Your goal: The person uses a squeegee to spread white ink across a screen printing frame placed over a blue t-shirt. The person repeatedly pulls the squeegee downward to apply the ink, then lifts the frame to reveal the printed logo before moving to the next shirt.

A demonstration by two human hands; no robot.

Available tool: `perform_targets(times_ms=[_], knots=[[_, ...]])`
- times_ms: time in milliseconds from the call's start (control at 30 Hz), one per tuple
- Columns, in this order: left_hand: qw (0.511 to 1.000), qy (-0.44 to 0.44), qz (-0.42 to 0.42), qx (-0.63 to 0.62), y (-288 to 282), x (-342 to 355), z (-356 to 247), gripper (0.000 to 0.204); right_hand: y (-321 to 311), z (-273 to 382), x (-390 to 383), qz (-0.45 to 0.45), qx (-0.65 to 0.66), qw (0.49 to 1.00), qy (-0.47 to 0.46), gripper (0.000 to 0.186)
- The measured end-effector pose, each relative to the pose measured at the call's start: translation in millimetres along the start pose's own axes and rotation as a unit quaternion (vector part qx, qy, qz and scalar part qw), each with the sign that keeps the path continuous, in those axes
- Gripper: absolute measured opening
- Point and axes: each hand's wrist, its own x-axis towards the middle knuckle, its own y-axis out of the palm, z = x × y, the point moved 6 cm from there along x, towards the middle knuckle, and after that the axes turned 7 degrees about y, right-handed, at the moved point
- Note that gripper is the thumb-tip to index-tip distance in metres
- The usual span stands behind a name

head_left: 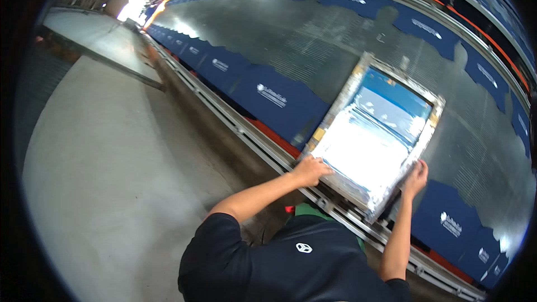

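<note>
A rectangular screen-printing frame (373, 134) with a metal-taped rim and white ink spread over its blue mesh lies tilted on a long printing table. My left hand (311, 170) grips the frame's near left corner. My right hand (415, 178) holds its near right edge. Dark blue shirts (279, 103) with a white chest print lie in a row on the table, one partly under the frame.
The long shiny table (313, 39) runs away to the far left, with blue shirts along both sides. A metal rail (246, 134) edges its near side. Grey concrete floor (112, 162) spreads to my left. Another printed shirt (450, 221) lies at the right.
</note>
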Motion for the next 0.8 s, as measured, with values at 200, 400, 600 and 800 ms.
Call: perform_targets(times_ms=[200,400,600,800], knots=[[0.994,-0.054,0.006,-0.092,-15.3,25.5,24.1,0.056,-7.6,10.4,-10.8,-0.057,-0.101,0.993,0.010,0.029],[0.992,-0.039,0.065,-0.101,-55.1,140.4,58.8,0.041,-27.2,53.4,8.7,0.069,-0.382,0.920,-0.054,0.045],[0.993,0.026,0.100,-0.053,-74.9,259.4,97.4,0.052,53.2,168.8,22.5,0.249,-0.419,0.852,-0.191,0.058],[0.996,-0.017,0.074,-0.040,-50.4,244.0,103.6,0.044,84.2,115.1,27.5,0.227,-0.450,0.848,-0.166,0.037]])
